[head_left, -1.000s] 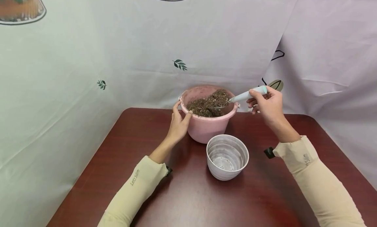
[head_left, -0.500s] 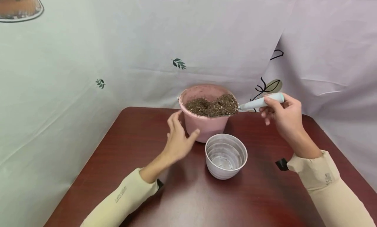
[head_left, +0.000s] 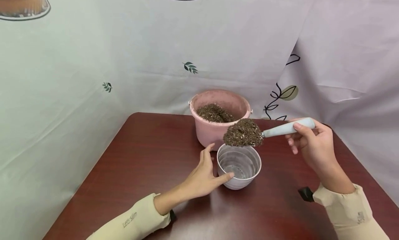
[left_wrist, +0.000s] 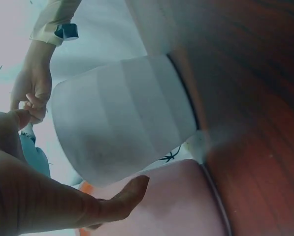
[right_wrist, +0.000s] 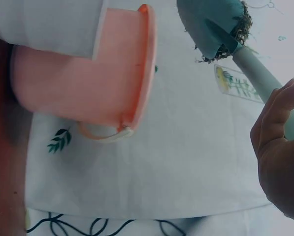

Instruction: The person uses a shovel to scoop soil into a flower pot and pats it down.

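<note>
My right hand (head_left: pixel 321 151) grips the pale blue handle of a hand trowel (head_left: pixel 285 129), whose blade bears a heaped mound of dark soil (head_left: pixel 244 133). The loaded blade hangs above the far rim of a whitish ribbed plant pot (head_left: pixel 249 163). In the right wrist view the underside of the trowel's green-blue blade (right_wrist: pixel 211 24) shows, with soil along its edge. My left hand (head_left: pixel 199 179) is at the pot's left side, fingers spread and thumb by the near rim; whether it touches the pot I cannot tell.
Behind the pot stands a pink bucket (head_left: pixel 207 131) partly filled with soil, its pot-side wall close to the pot. Both rest on a dark red-brown table (head_left: pixel 149 146). A printed white cloth (head_left: pixel 149 53) hangs behind and beside the table.
The trowel has come out of the bucket with soil on it, moving toward me over the pot. My left hand has left the bucket's rim and moved down to the pot.
</note>
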`<state>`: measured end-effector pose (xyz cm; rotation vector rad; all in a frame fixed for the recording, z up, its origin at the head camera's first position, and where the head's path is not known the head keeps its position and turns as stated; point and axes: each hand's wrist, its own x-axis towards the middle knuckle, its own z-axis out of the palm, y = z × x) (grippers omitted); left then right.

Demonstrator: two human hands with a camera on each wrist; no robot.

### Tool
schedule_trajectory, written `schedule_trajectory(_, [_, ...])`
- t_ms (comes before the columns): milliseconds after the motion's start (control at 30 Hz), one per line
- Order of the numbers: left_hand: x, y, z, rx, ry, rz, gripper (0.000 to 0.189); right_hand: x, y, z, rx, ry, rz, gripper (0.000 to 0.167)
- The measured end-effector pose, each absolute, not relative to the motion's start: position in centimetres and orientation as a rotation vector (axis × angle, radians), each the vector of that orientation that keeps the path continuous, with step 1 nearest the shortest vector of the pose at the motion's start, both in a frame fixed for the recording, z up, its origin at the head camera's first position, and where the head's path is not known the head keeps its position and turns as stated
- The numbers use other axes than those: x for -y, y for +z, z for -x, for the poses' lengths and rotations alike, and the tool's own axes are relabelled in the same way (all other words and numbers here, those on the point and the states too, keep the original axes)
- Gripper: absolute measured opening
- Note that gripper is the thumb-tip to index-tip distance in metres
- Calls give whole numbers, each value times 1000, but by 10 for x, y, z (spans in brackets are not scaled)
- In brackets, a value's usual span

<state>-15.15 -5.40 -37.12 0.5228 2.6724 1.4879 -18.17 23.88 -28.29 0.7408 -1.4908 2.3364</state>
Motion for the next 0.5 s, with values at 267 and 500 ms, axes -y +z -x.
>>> schedule_trajectory(267, [52, -381, 160, -2659, 1407, -575, 112, -252, -305, 176, 1536, 2335, -810, 30])
schedule_trajectory(500, [53, -382, 162, -2700, 1402, -575, 107, -250, -309, 190, 1628, 2343, -825, 27])
